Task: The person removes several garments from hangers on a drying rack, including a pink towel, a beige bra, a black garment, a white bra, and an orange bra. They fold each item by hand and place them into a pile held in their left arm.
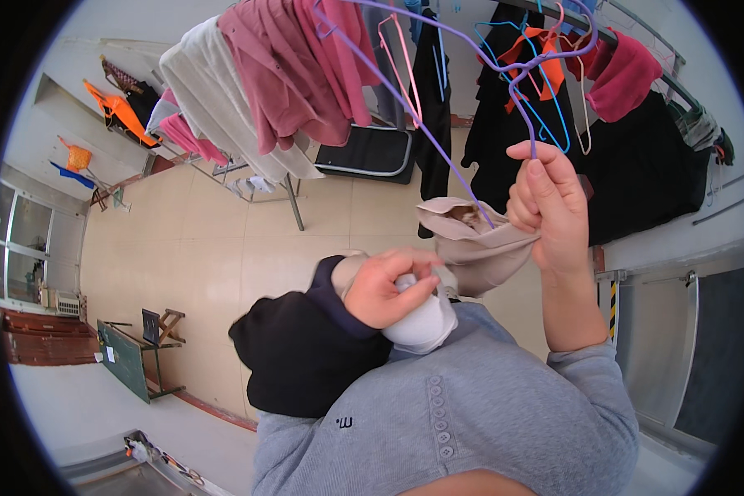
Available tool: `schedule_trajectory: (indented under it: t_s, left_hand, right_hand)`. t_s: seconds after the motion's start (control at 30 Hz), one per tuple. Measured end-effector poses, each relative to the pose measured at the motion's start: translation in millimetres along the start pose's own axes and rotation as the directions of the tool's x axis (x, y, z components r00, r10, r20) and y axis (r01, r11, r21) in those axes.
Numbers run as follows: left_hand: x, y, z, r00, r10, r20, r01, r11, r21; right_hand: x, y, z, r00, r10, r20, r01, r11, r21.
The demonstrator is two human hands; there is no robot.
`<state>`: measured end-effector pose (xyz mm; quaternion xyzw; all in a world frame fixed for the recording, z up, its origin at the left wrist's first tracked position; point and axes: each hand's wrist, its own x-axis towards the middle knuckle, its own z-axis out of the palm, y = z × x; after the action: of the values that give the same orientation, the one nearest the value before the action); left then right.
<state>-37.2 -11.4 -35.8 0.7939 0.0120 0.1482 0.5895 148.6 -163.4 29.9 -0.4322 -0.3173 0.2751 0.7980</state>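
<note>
My right hand (546, 202) is raised, closed on one arm of a purple clothes hanger (438, 149) and the edge of a beige garment (488, 260). The hanger's other arm slants down into the garment's gathered opening. Lower and to the left, my left hand (393, 285) is closed over a bunched white cloth (422, 322) against my chest; it is slightly blurred and some fingers are hidden. A black garment (306, 351) hangs over my left forearm, with a bit of beige fabric showing beside the wrist.
Overhead rail (657, 62) carries hangers and dark clothes. Pink shirts (285, 83) and a white towel-like cloth (219, 87) hang ahead at left. Below them stands a metal rack (296, 207) near a folded black-seated frame (368, 153). A green table (124, 360) is at far left.
</note>
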Motion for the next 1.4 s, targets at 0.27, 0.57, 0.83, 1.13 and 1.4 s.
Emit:
schedule_trajectory:
  t_s: [0.27, 0.57, 0.83, 1.13, 1.4]
  left_hand:
    - [24.9, 10.8, 9.6, 0.927, 0.344, -0.15, -0.291, 0.911, 0.292]
    - [23.9, 14.4, 7.1, 0.905, 0.321, 0.278, -0.324, 0.945, -0.036]
    - [13.9, 2.1, -1.9, 0.952, 0.109, 0.286, -0.057, 0.981, -0.183]
    - [-1.8, -1.4, -27.6, 0.989, 0.14, -0.046, -0.144, 0.985, -0.097]
    - [-15.4, 4.5, -37.3, 0.988, 0.103, -0.114, -0.104, 0.995, 0.001]
  right_hand:
    - [-11.5, 42.1, 56.5, 0.998, 0.01, 0.067, -0.017, 0.994, 0.103]
    - [-11.4, 9.7, 12.4, 0.975, -0.21, 0.08, 0.191, 0.962, 0.194]
    - [-44.2, -75.7, -36.3, 0.737, -0.605, -0.3, 0.558, 0.796, -0.234]
    - [-63.2, -84.0, -105.2, 0.883, -0.203, -0.424, -0.045, 0.861, -0.506]
    - [53.2, -30.9, -93.4, 0.928, -0.14, -0.345, -0.077, 0.835, -0.546]
